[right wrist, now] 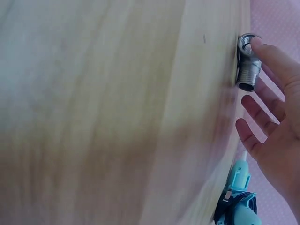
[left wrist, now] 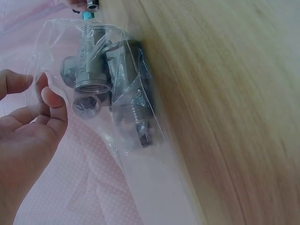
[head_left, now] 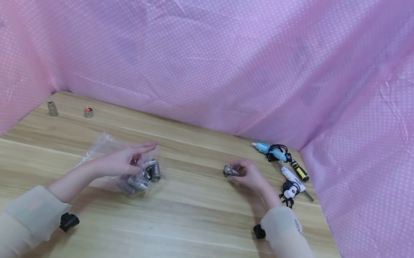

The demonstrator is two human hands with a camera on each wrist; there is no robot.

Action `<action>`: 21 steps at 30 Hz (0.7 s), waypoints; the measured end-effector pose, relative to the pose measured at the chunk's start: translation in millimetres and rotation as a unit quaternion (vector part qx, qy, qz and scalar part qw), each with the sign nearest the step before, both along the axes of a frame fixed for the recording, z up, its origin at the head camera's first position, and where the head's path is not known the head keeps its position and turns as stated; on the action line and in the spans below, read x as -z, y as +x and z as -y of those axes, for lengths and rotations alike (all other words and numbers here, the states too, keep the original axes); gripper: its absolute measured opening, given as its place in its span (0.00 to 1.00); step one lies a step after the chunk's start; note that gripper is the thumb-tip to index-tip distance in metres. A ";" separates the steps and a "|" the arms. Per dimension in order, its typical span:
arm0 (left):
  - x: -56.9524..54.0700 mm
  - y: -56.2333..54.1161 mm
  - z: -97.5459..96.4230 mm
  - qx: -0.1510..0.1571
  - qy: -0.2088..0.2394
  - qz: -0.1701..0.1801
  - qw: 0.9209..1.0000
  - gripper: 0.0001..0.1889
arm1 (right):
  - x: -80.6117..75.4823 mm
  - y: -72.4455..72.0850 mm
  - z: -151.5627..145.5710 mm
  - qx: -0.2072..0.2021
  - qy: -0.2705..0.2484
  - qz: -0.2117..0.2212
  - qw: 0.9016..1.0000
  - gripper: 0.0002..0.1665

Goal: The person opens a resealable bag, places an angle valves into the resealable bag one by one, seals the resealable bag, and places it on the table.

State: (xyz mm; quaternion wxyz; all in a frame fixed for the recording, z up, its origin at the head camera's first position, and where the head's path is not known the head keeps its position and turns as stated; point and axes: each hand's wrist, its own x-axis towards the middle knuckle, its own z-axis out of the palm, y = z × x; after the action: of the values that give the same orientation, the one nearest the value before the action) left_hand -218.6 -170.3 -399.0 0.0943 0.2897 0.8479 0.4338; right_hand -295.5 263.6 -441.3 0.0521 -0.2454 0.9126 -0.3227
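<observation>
My right hand [head_left: 250,175] holds a shiny, threaded metal pipe fitting [right wrist: 248,63] close to the table at centre right. The thumb lies over the fitting's round opening, while two fingers stand away from it in the right wrist view. My left hand [head_left: 122,163] is over a clear plastic bag [head_left: 102,148] left of centre. Several more metal fittings [left wrist: 129,79] show through its film. In the left wrist view, the bent fingers [left wrist: 56,105] are right at the bag's edge, and a gap shows between thumb and fingers in the head view.
A metal cylinder [head_left: 52,109] and a short metal piece [head_left: 88,113] with an orange inside stand at the back left. Toward the right edge lie a light-blue corded tool [head_left: 263,147], a white corded tool [head_left: 289,175] and a yellow-black handle [head_left: 300,171]. Pink dotted cloth [head_left: 202,56] surrounds the table.
</observation>
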 end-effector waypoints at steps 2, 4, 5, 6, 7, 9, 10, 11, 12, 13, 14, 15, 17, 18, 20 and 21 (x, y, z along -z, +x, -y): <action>0.5 0.7 0.3 -0.002 0.000 0.003 1.000 0.43 | 2.5 -0.9 -0.8 0.007 -0.008 0.013 1.000 0.24; 0.8 1.5 1.1 0.000 0.002 0.006 1.000 0.43 | 4.6 -1.6 -1.1 0.008 -0.015 0.022 1.000 0.22; 0.6 2.0 1.2 -0.002 0.001 0.007 1.000 0.43 | 5.3 -1.9 -1.1 0.008 -0.017 0.026 0.999 0.21; 0.6 2.3 1.4 -0.003 0.000 0.006 1.000 0.43 | 5.7 -2.1 -0.9 0.008 -0.019 0.029 0.999 0.20; 0.5 2.7 1.5 -0.004 -0.002 0.005 1.000 0.43 | 6.0 -2.2 -0.8 0.008 -0.019 0.030 0.999 0.20; 0.2 3.0 1.8 -0.005 -0.006 0.002 1.000 0.43 | 6.0 -2.7 0.0 0.011 -0.022 0.037 0.999 0.20; -0.2 3.1 1.7 -0.006 -0.008 0.002 1.000 0.43 | 5.7 -2.7 0.2 0.012 -0.023 0.041 0.999 0.20; -0.8 3.3 1.4 -0.007 -0.009 0.002 1.000 0.43 | 5.5 -2.9 0.3 0.013 -0.023 0.043 0.999 0.20; -1.1 3.2 1.3 -0.007 -0.009 0.003 1.000 0.43 | 5.4 -3.2 0.5 0.014 -0.026 0.047 0.998 0.20; -1.5 3.4 1.0 -0.008 -0.009 0.005 1.000 0.43 | 5.5 -3.8 0.1 0.015 -0.027 0.050 0.998 0.20; -1.7 3.2 0.9 -0.007 -0.007 0.007 1.000 0.43 | 5.5 -4.5 0.0 0.018 -0.030 0.054 0.998 0.20; -1.8 3.2 0.7 -0.007 -0.006 0.008 1.000 0.43 | 5.5 -4.9 -0.2 0.020 -0.031 0.056 0.998 0.20; -1.7 3.2 0.6 -0.008 -0.003 0.011 1.000 0.43 | 5.4 -5.7 -0.5 0.028 -0.031 0.059 0.997 0.20; -1.6 3.2 0.6 -0.008 -0.002 0.011 1.000 0.43 | 5.0 -5.6 -0.5 0.033 -0.032 0.060 0.997 0.20; -1.3 3.1 0.7 -0.010 -0.002 0.012 1.000 0.43 | 3.4 -4.6 0.3 0.040 -0.029 0.056 0.997 0.21; -1.3 3.2 0.7 -0.011 -0.002 0.011 1.000 0.43 | 2.1 -3.8 1.4 0.043 -0.029 0.052 0.997 0.21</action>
State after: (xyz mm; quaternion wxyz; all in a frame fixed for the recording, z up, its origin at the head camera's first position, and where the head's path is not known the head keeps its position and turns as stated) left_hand -215.4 -171.0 -397.7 0.0998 0.2757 0.8509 0.4358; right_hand -299.2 262.2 -443.4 0.0783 -0.1904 0.9086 -0.3634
